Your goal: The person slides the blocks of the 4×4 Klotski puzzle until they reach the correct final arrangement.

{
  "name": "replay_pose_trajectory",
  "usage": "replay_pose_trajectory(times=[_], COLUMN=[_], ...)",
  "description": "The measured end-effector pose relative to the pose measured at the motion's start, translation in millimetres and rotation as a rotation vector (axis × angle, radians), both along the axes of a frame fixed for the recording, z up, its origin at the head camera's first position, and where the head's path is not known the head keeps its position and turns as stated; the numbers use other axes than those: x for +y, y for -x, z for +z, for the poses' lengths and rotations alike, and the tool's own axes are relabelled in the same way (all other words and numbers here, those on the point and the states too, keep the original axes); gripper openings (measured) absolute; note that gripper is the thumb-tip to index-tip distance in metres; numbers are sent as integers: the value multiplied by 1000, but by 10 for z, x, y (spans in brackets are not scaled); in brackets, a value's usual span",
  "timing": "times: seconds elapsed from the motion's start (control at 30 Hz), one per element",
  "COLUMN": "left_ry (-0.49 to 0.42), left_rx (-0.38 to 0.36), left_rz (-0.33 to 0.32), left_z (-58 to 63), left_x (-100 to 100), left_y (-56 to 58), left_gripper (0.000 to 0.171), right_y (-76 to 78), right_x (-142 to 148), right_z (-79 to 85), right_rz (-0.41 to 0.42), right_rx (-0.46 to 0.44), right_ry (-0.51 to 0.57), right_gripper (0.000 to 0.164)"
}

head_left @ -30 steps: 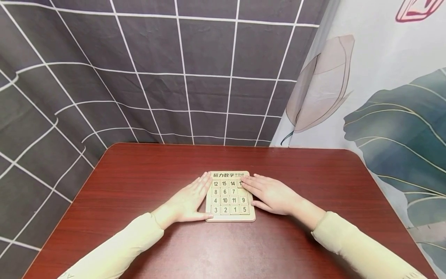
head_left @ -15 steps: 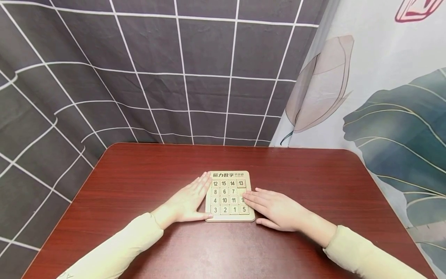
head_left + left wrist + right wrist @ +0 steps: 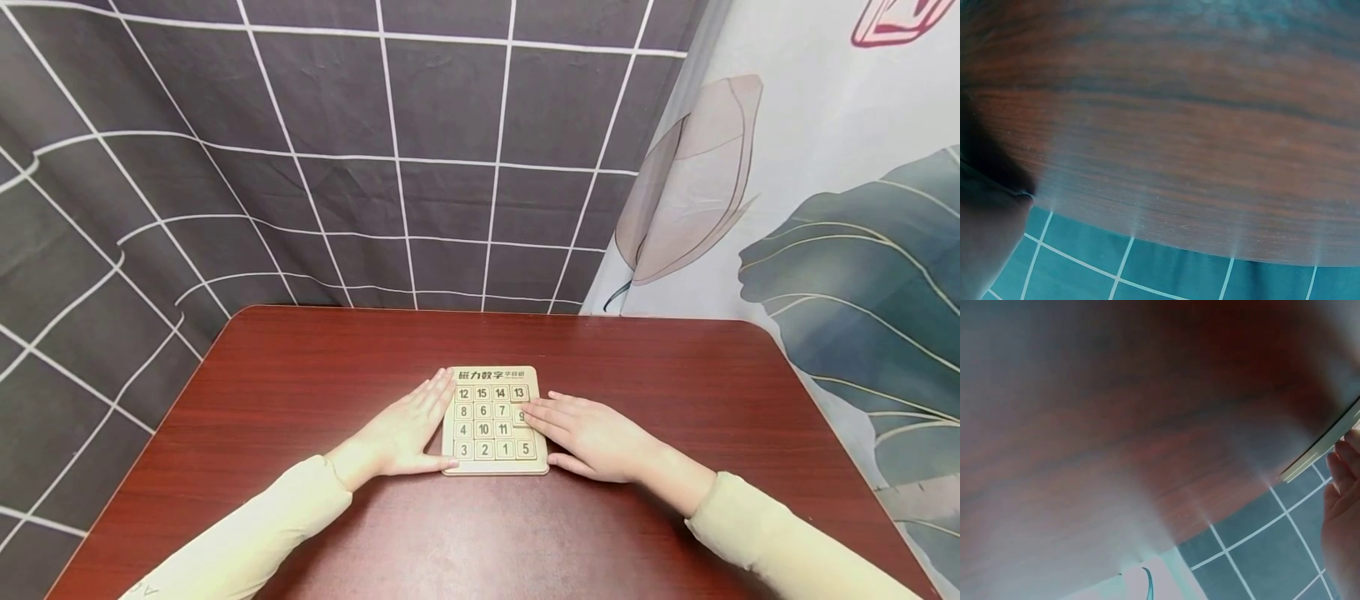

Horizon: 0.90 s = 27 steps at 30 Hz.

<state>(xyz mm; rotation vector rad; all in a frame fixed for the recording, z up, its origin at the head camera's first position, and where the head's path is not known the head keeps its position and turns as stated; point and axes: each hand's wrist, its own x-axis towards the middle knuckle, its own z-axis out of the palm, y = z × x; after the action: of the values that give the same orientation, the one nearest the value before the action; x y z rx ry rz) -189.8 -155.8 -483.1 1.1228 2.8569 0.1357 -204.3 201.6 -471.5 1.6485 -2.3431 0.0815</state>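
A pale sliding number puzzle (image 3: 495,468) lies flat on the table, its tiles in rows under a printed heading. My left hand (image 3: 405,429) rests along its left edge with straight fingers, the thumb at the lower left corner. From the right side, my right hand (image 3: 600,437) lays straight fingertips on the tile marked 9 (image 3: 520,417), partly covering it. That tile sits in the right column below 13, with a bare gap between it and the 5. In the right wrist view the puzzle's edge (image 3: 1319,450) shows beside the fingers (image 3: 1342,472).
The dark red wooden table (image 3: 337,350) has rounded far corners. Behind it hangs a dark grey curtain (image 3: 442,200) with white grid lines. A white curtain (image 3: 690,200) with leaf prints hangs at the right.
My right hand came down from tile 13 to tile 9, then moved slightly up with it. Tile 9 has slid up the right column, leaving a gap beneath. The left hand stays put.
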Motion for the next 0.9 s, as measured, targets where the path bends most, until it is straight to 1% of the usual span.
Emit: replay_pose_trajectory(times=[0.17, 0.33, 0.47, 0.7, 0.8, 0.9], left_ry=[2, 2, 7, 5, 4, 3], left_rx=[-13, -7, -2, 5, 6, 8], left_rz=[3, 0, 1, 0, 1, 3], left_z=[27, 46, 57, 33, 20, 10], left_x=[11, 16, 17, 11, 10, 8], left_y=[-2, -12, -22, -21, -16, -11], left_gripper=[112, 111, 111, 111, 111, 112], right_y=[46, 35, -35, -228, -290, -318], right_x=[-8, -9, -5, 30, 43, 50], right_z=[1, -7, -7, -35, -45, -49], right_rz=[-48, -47, -3, 82, 91, 83], right_rx=[-10, -30, -30, 5, 13, 21], right_ry=[-48, -45, -12, 4, -3, -16], right_gripper=[61, 62, 60, 62, 63, 63])
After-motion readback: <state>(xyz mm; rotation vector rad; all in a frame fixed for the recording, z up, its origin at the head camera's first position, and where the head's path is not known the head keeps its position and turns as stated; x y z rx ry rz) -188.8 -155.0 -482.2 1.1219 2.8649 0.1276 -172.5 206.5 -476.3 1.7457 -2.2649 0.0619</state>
